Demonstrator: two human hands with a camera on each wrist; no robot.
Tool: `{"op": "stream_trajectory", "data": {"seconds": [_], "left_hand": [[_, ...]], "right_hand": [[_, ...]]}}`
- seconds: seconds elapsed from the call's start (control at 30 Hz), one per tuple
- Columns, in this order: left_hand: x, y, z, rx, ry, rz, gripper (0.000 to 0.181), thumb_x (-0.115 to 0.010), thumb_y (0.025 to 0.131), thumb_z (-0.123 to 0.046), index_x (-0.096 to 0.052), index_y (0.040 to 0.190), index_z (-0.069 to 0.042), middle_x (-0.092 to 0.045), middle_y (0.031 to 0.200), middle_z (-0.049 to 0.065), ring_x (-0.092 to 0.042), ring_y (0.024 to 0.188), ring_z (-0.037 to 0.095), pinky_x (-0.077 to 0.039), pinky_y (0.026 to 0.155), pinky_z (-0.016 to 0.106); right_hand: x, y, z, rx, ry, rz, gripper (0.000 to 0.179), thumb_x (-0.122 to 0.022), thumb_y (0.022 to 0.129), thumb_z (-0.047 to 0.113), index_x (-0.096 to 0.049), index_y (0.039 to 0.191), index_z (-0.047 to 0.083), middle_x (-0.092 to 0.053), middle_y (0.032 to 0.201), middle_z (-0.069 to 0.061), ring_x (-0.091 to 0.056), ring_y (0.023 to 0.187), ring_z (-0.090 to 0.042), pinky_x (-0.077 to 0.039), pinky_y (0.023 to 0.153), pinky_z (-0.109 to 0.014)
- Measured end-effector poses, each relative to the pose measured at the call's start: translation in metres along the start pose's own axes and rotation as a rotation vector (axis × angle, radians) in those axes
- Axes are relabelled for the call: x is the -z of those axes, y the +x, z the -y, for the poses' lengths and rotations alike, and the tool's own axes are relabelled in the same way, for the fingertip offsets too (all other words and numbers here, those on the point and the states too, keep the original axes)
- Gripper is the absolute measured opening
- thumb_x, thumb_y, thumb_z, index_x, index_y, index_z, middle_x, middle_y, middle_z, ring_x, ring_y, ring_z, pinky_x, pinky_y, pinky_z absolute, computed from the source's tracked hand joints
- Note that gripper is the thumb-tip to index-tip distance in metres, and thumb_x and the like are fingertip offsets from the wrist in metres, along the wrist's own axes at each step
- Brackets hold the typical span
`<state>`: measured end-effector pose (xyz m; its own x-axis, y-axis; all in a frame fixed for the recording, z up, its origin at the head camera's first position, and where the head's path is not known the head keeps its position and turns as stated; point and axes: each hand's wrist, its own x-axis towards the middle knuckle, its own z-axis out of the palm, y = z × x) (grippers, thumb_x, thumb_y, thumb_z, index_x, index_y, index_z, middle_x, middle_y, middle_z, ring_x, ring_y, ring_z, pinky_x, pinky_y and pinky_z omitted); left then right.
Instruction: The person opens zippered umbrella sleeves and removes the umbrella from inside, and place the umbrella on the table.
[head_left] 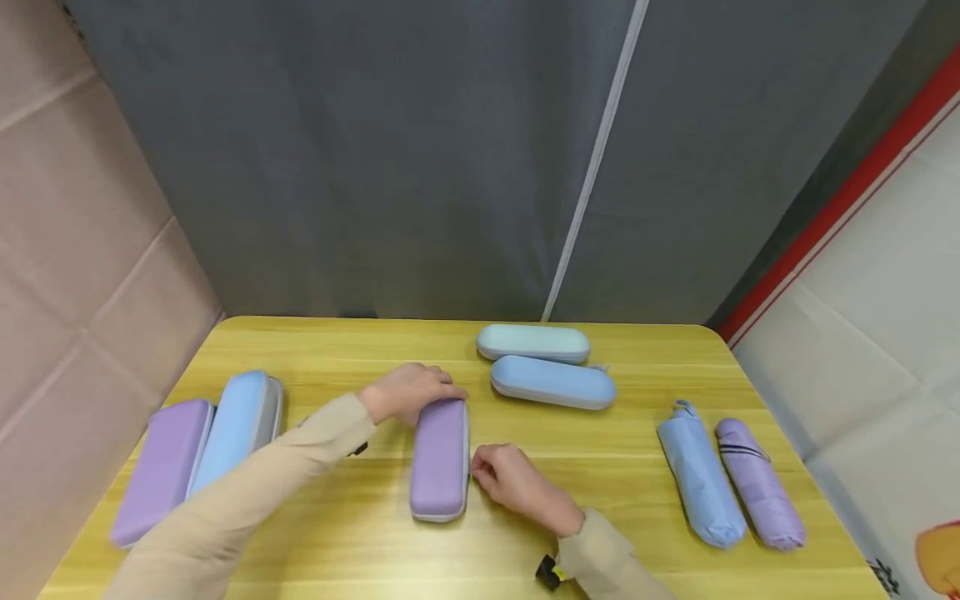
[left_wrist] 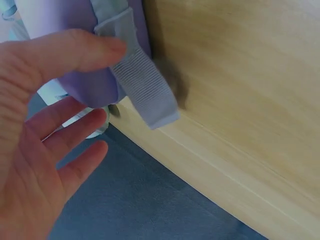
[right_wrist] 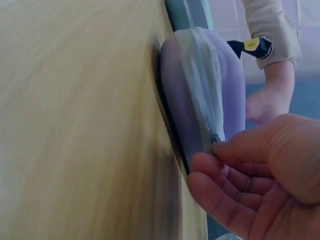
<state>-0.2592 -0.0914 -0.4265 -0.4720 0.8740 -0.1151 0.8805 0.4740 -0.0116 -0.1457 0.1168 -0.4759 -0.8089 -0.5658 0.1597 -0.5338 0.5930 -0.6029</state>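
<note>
A purple zippered case (head_left: 438, 462) lies lengthwise near the middle of the table. My left hand (head_left: 411, 390) holds its far end. In the left wrist view, the thumb presses a grey ribbed strap (left_wrist: 145, 85) against that end, and the other fingers reach past the case's opposite side. At the right side of the case, my right hand (head_left: 517, 482) pinches the small zipper pull (right_wrist: 215, 139) between thumb and index finger. The grey zipper band (right_wrist: 202, 80) runs along the side and looks closed where it shows.
At the left lie another purple case (head_left: 165, 471) and a light blue case (head_left: 232, 429). A mint case (head_left: 532, 342) and a blue case (head_left: 553, 382) lie behind, near the dark partition (head_left: 375, 167). Folded blue (head_left: 701, 479) and purple (head_left: 759, 487) umbrellas lie at the right.
</note>
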Motion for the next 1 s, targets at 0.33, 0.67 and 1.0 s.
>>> {"op": "stream_trajectory", "data": {"seconds": [0.33,0.67,1.0], "left_hand": [[0.001,-0.011,0.007,0.063,-0.107,0.014,0.066,-0.081,0.062,-0.010,-0.059,0.124,-0.014,-0.059,0.110,0.004,-0.057,0.098,0.021,-0.049,0.082,0.038],[-0.006,-0.031,0.011,0.145,-0.194,-0.032,0.068,-0.086,0.054,-0.020,-0.061,0.115,-0.005,-0.060,0.103,0.002,-0.059,0.089,0.017,-0.050,0.078,0.034],[-0.019,-0.047,0.009,0.180,-0.257,-0.158,0.059,-0.086,0.050,-0.028,-0.066,0.100,-0.004,-0.065,0.093,0.002,-0.059,0.080,0.013,-0.051,0.071,0.027]], "right_hand": [[0.007,-0.011,-0.001,-0.013,0.002,0.006,0.009,-0.063,0.084,-0.002,-0.063,0.077,0.004,-0.060,0.068,0.000,-0.048,0.060,0.000,-0.045,0.055,-0.014],[0.016,-0.027,-0.007,-0.067,0.030,-0.012,0.009,-0.063,0.083,-0.004,-0.064,0.077,0.003,-0.059,0.067,0.000,-0.047,0.059,0.000,-0.044,0.052,-0.016],[0.019,-0.030,-0.014,-0.132,-0.004,-0.069,0.008,-0.063,0.083,-0.002,-0.063,0.077,0.004,-0.057,0.064,0.003,-0.046,0.057,0.001,-0.043,0.050,-0.017]]}}
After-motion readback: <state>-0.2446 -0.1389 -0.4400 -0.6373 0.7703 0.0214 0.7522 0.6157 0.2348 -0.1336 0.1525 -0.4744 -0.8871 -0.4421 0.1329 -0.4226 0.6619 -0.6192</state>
